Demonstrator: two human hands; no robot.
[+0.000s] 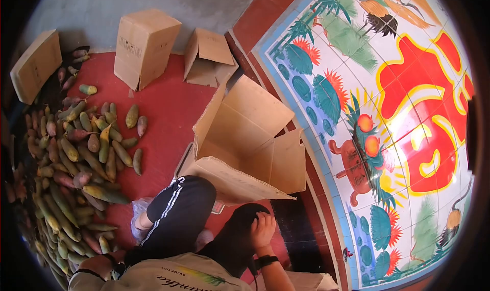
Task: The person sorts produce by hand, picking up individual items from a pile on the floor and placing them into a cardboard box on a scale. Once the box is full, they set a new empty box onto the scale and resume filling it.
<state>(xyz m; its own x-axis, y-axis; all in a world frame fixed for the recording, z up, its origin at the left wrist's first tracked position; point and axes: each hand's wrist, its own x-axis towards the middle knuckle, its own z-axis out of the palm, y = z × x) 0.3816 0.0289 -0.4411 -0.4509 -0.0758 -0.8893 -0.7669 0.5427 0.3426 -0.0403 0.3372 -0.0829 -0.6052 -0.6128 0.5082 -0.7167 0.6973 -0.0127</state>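
My right hand (263,229) lies on my right knee, fingers stretched out over the dark trousers (235,235). Nothing shows in it. At the lower left edge my left arm, with a dark band, reaches down beside the heap; only part of my left hand (104,263) shows and its fingers cannot be made out. Close to it is a large heap of long green and reddish root-like vegetables (66,204). An open cardboard box (240,176) stands tilted in front of my knees, its flaps spread and its visible inside bare.
Another tall carton (143,48), a smaller open carton (209,56) and a leaning box (37,66) stand along the grey wall (199,5). Red flooring (163,117) lies between heap and boxes. A painted tile wall (326,87) rises on the right. More cardboard (306,281) is behind my right arm.
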